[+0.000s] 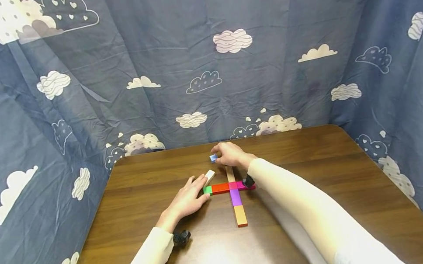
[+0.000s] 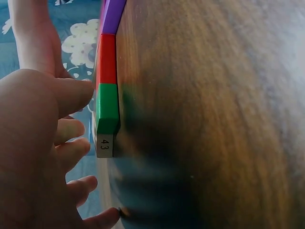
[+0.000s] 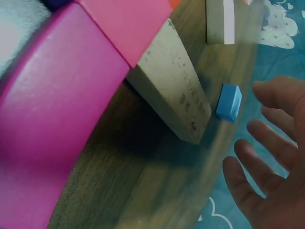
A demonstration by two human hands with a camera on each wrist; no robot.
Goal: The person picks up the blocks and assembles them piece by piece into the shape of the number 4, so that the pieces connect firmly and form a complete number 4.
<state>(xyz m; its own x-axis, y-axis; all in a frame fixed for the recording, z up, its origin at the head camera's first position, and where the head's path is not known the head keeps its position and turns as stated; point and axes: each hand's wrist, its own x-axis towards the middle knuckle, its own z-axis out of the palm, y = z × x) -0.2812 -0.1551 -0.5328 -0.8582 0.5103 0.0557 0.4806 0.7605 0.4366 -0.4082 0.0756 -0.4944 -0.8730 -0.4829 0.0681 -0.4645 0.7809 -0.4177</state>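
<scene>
Flat coloured blocks lie in a cross on the table. My left hand (image 1: 188,198) is beside the left arm's green block (image 2: 107,109) and a white block (image 1: 210,175) lying at an angle, its fingers spread and loosely bent. At the far side, my right hand (image 1: 230,154) reaches to a small blue block (image 3: 229,103). In the right wrist view its fingers are relaxed, with a gap between them and the blue block. A bare wooden block (image 3: 174,81) forms the cross's far arm, beside the right hand.
The cross also holds a red block (image 1: 220,188), a pink centre block (image 1: 233,185), a magenta block (image 3: 57,105), a purple block (image 1: 236,197) and a light orange block (image 1: 240,214). A cloud-patterned curtain (image 1: 176,105) hangs behind the brown table (image 1: 136,229).
</scene>
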